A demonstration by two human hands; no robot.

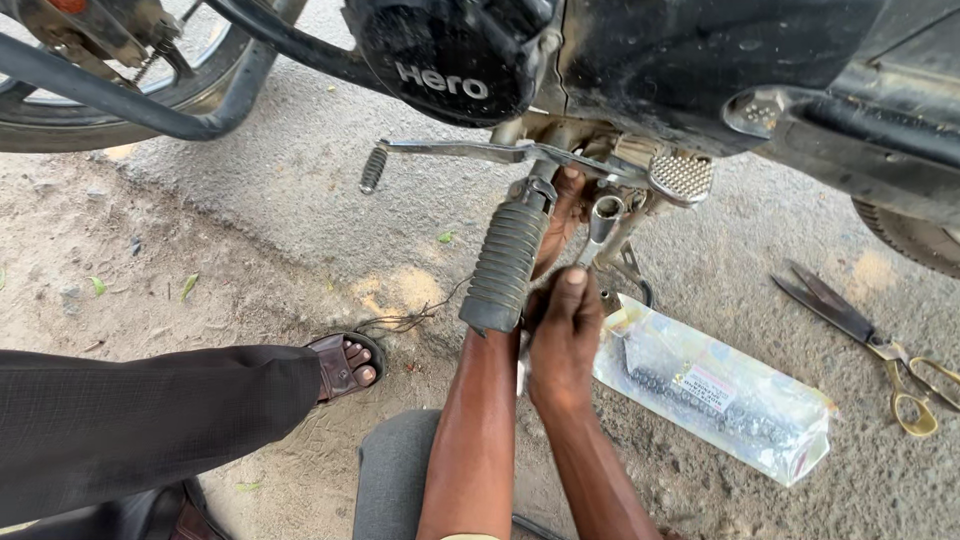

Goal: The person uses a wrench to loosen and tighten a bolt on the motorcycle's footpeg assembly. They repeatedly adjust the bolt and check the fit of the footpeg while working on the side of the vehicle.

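I look down at the underside of a black motorcycle [640, 60]. Its ribbed rubber footrest [503, 268] sticks out toward me. My left hand [562, 215] reaches up behind the footrest, mostly hidden, its fingers touching the metal under the engine. My right hand [563, 335] is closed around the lower end of a silver tube socket wrench [601, 225], which points up toward the frame beside the rear brake pedal [681, 175].
A clear plastic packet holding a dark chain [715, 385] lies on the ground to the right. Scissors with brass-coloured handles [880, 345] lie farther right. My sandalled foot [345, 365] and dark trouser leg are at the left. The gear lever [445, 152] and rear wheel [130, 90] are above.
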